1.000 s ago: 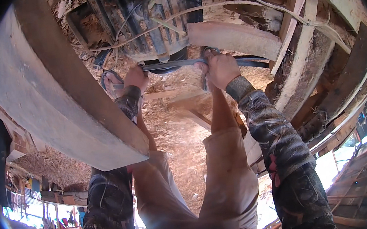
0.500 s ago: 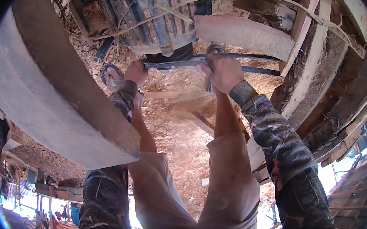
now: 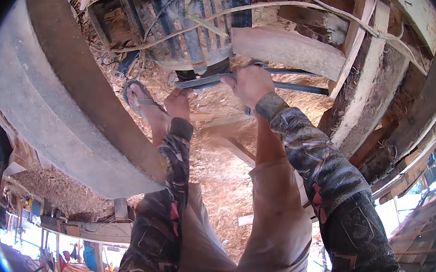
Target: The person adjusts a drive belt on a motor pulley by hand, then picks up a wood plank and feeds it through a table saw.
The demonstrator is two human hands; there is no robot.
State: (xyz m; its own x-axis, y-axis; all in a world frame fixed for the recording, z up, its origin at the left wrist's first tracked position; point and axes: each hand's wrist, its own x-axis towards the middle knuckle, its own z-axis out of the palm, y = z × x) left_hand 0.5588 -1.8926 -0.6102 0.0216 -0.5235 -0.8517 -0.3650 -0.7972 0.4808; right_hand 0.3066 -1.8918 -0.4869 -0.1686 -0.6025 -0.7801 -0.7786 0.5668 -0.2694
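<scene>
Both hands are clenched on a long metal bar point(image 3: 254, 76) below the ribbed motor point(image 3: 190, 27) at 12 o'clock: left hand point(image 3: 178, 102), right hand point(image 3: 249, 84).

Both arms stretched forward, camo sleeves to the wrists. Left hand point(image 3: 178, 104) fingers curled under the near end of the metal bar point(image 3: 207, 80). Right hand point(image 3: 249, 84) fisted over the bar, knuckles up, just right of the left.
</scene>
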